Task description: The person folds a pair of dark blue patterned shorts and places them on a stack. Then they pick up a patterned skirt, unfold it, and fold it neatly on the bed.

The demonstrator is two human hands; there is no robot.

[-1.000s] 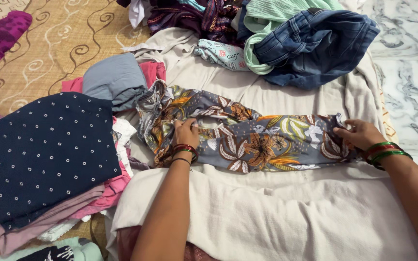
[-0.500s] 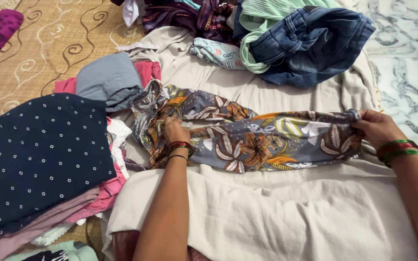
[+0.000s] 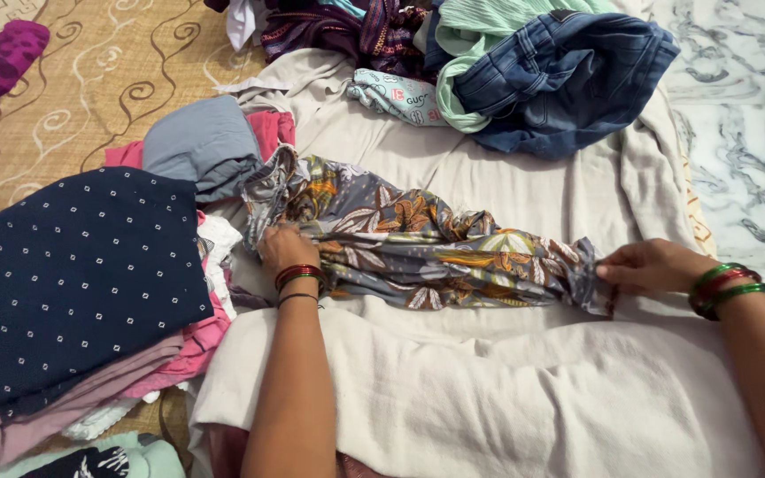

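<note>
the floral garment (image 3: 418, 248), grey with orange, brown and white leaf and flower print, lies stretched left to right across the middle of a cream sheet (image 3: 489, 398). it is bunched into a narrow, wrinkled band. the left hand (image 3: 287, 250) is closed on the garment's left end, fingers curled into the cloth, with red and green bangles and a dark thread at the wrist. the right hand (image 3: 648, 265) pinches the garment's right end between thumb and fingers, the cloth gathered into folds there; green and red bangles sit on that wrist too. the two hands are well apart, with the garment taut between them.

to the left, just beside the left hand, stands a stack of folded clothes: a navy dotted cloth (image 3: 73, 274) on top, pink pieces (image 3: 197, 341) and a white one under it, and a grey folded piece (image 3: 205, 146) at the far side touching the garment's left end. at the far edge of the sheet lies an unfolded heap with blue jeans (image 3: 568, 75), a pale green top (image 3: 480, 26) and dark patterned fabrics (image 3: 338, 26). a tan mat with swirls (image 3: 117, 80) lies far left, and marble floor (image 3: 737, 115) shows on the right.
</note>
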